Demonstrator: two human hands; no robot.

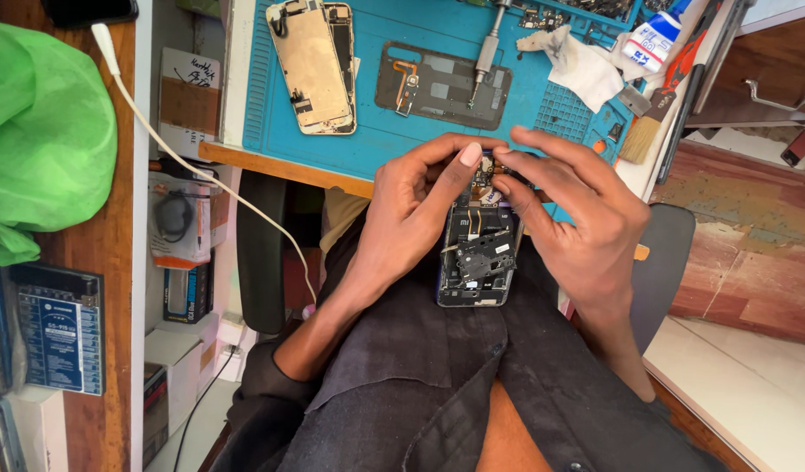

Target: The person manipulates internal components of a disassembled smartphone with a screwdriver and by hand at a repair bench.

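A green plastic bag (44,131) lay at far left, a white cable (193,170) trailing past it off the bench. On the blue repair mat (376,122) rested a stripped phone frame (313,65), a dark back cover (444,85) and a screwdriver (487,48), all within reach. Over the lap, the left hand (411,218) cradled the opened smartphone (477,253), thumb pressed near its top edge, apparently to steady it. The right hand (577,218) curled round the other side, fingertips pinched at a small part there. A brush (647,131) sat at right.
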